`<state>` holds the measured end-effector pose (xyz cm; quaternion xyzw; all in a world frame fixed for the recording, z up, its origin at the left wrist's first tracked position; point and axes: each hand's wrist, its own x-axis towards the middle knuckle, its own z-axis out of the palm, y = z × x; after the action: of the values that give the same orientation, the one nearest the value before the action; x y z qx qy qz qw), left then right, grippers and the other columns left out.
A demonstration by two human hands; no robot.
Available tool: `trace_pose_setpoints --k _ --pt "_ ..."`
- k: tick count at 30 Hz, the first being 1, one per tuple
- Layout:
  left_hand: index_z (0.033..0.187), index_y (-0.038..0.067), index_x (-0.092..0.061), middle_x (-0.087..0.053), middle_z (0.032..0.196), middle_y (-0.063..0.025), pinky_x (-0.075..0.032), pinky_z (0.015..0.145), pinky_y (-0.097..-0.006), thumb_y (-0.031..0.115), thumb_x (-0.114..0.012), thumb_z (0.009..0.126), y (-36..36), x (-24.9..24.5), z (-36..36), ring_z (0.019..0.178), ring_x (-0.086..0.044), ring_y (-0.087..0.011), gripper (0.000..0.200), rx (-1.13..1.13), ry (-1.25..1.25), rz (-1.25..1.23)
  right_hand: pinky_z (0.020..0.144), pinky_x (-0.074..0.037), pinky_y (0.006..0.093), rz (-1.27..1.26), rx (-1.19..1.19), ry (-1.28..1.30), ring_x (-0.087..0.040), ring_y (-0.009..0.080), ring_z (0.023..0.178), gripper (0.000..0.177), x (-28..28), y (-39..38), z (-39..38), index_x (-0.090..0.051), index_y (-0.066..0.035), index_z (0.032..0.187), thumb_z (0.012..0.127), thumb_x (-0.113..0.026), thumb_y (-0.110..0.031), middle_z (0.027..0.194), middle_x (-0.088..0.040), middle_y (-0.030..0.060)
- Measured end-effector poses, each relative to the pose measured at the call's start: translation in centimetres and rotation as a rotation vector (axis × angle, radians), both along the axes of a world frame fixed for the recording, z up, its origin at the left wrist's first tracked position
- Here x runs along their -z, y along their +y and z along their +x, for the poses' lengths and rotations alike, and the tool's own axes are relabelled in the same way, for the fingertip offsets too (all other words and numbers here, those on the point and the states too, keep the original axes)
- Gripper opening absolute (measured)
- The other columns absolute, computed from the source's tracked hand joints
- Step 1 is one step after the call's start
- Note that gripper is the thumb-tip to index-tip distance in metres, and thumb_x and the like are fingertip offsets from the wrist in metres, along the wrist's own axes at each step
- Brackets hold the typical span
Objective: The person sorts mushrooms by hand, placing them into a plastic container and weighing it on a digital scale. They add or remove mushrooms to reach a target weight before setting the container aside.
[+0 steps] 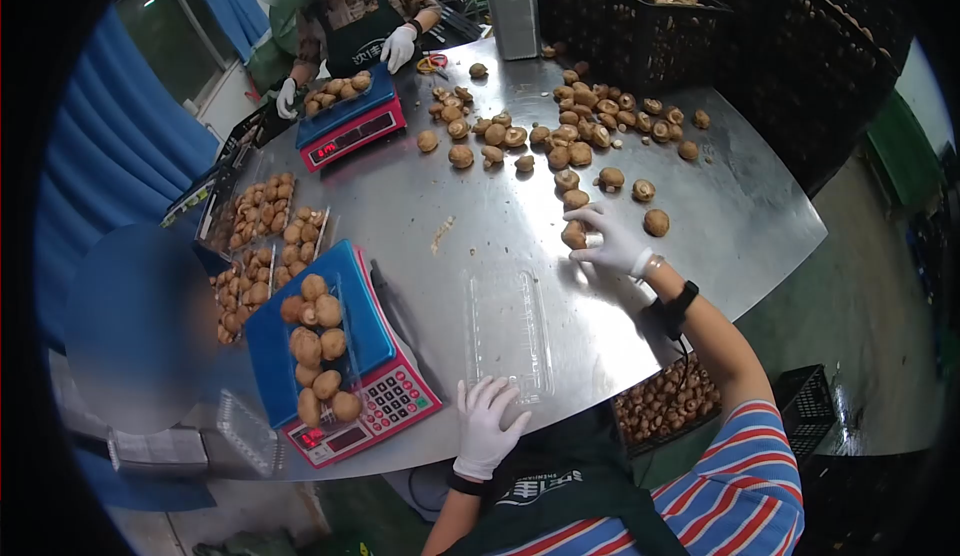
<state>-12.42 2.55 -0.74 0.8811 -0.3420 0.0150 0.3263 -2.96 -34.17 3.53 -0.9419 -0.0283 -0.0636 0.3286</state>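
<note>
The person's right hand (pixel 612 239), in a white glove, reaches out to the middle right of the frame, where its fingers curl around a mushroom (pixel 574 234) lying on the steel table (pixel 420 206). The view is small, but the hand appears to grip it rather than merely touch it. More loose mushrooms (pixel 570 136) are scattered just beyond, towards the upper centre.

The left hand (pixel 487 426), also gloved, lies open and flat at the table's near edge, low in the centre, holding nothing. Its spread fingertips are at the near end of an empty clear plastic tray (pixel 508 331).

At lower left, a red scale (pixel 390 401) with a blue top carries a tray of mushrooms (pixel 320 351). Filled trays (pixel 262 211) sit further left. At upper left, a co-worker's gloved hand (pixel 398 46) is beside a second scale (pixel 350 126). Black crates (pixel 620 26) stand at upper right.
</note>
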Motion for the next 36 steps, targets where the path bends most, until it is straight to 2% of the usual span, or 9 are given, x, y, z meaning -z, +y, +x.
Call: trace_pose_setpoints --k 1,3,9,15,18,24,29,35,36 --pt "0.108 0.013 -0.067 -0.059 0.120 -0.0052 -0.021 0.114 -0.0543 0.029 -0.077 0.075 0.0 0.1 0.0 0.122 -0.048 -0.0285 0.038 0.005 0.005 -0.029 0.105 -0.040 0.0381 0.453 -0.065 0.068 -0.044 0.0276 0.128 0.064 -0.7 0.3 -0.8 -0.053 -0.017 0.132 0.075 -0.079 -0.027 0.130 -0.051 0.0088" --pt "0.109 0.012 -0.066 -0.058 0.121 -0.0062 -0.022 0.113 -0.0542 0.029 -0.077 0.075 -0.4 0.3 0.1 0.123 -0.047 -0.0289 0.040 0.013 0.014 -0.059 0.109 -0.037 0.0355 0.812 -0.134 0.154 -0.043 0.0213 0.130 0.071 -3.7 1.8 -2.8 -0.046 -0.010 0.137 0.076 -0.080 -0.025 0.134 -0.048 0.0079" --pt "0.109 0.011 -0.065 -0.059 0.120 -0.0082 -0.027 0.111 -0.0519 0.024 -0.078 0.072 -0.1 0.4 0.2 0.122 -0.049 -0.0308 0.042 0.027 -0.003 -0.075 0.111 -0.035 0.0350 1.225 -0.236 0.029 -0.045 0.0195 0.130 0.076 -5.6 5.4 -6.1 -0.042 -0.006 0.136 0.074 -0.083 -0.021 0.135 -0.048 0.0086" --pt "0.110 0.010 -0.065 -0.057 0.121 -0.0091 -0.028 0.111 -0.0523 0.023 -0.078 0.072 0.0 1.0 0.3 0.122 -0.047 -0.0315 0.042 0.052 -0.028 -0.076 0.109 -0.038 0.0357 1.008 -0.171 -0.113 -0.048 0.0192 0.126 0.073 -6.7 8.4 -8.3 -0.045 -0.005 0.135 0.075 -0.083 -0.020 0.134 -0.048 0.0080" --pt "0.109 0.009 -0.065 -0.058 0.121 -0.0098 -0.029 0.110 -0.0534 0.022 -0.078 0.072 0.0 0.8 0.3 0.122 -0.048 -0.0326 0.041 0.061 -0.010 -0.100 0.101 -0.044 0.0331 0.741 -0.132 -0.313 -0.053 0.0187 0.117 0.069 -7.2 10.1 -9.5 -0.053 -0.007 0.129 0.071 -0.086 -0.023 0.124 -0.052 0.0071" --pt "0.109 0.009 -0.065 -0.059 0.122 -0.0117 -0.037 0.108 -0.0491 0.014 -0.077 0.071 0.3 0.4 0.2 0.124 -0.050 -0.0367 0.040 0.120 0.045 -0.195 0.092 -0.048 0.0322 0.344 -0.021 -0.473 -0.056 0.0213 0.108 0.067 -8.9 12.2 -11.7 -0.057 -0.011 0.127 0.068 -0.086 -0.016 0.121 -0.054 0.0087" --pt "0.105 0.007 -0.066 -0.061 0.121 -0.0131 -0.045 0.100 -0.0435 0.013 -0.078 0.073 0.4 1.1 0.3 0.122 -0.053 -0.0360 0.035 0.147 -0.011 -0.273 0.090 -0.049 0.0319 0.337 -0.022 -0.461 -0.057 0.0227 0.107 0.066 -7.2 12.9 -10.5 -0.055 -0.011 0.128 0.068 -0.084 -0.010 0.121 -0.056 0.0096" --pt "0.100 0.009 -0.067 -0.064 0.112 -0.0105 -0.048 0.094 -0.0424 0.009 -0.081 0.066 0.2 1.0 0.1 0.112 -0.058 -0.0324 0.036 0.069 0.064 -0.304 0.097 -0.047 0.0351 0.488 -0.133 -0.102 -0.056 0.0273 0.117 0.058 -2.1 13.2 -8.2 -0.052 -0.009 0.129 0.076 -0.073 -0.004 0.125 -0.055 0.0118" --pt "0.100 0.009 -0.067 -0.064 0.112 -0.0105 -0.048 0.094 -0.0424 0.009 -0.081 0.066 0.2 0.9 0.1 0.112 -0.058 -0.0324 0.036 0.069 0.066 -0.298 0.100 -0.045 0.0341 0.482 -0.152 -0.086 -0.058 0.0232 0.114 0.061 -2.0 13.6 -8.1 -0.050 -0.007 0.132 0.077 -0.075 -0.008 0.124 -0.058 0.0121"
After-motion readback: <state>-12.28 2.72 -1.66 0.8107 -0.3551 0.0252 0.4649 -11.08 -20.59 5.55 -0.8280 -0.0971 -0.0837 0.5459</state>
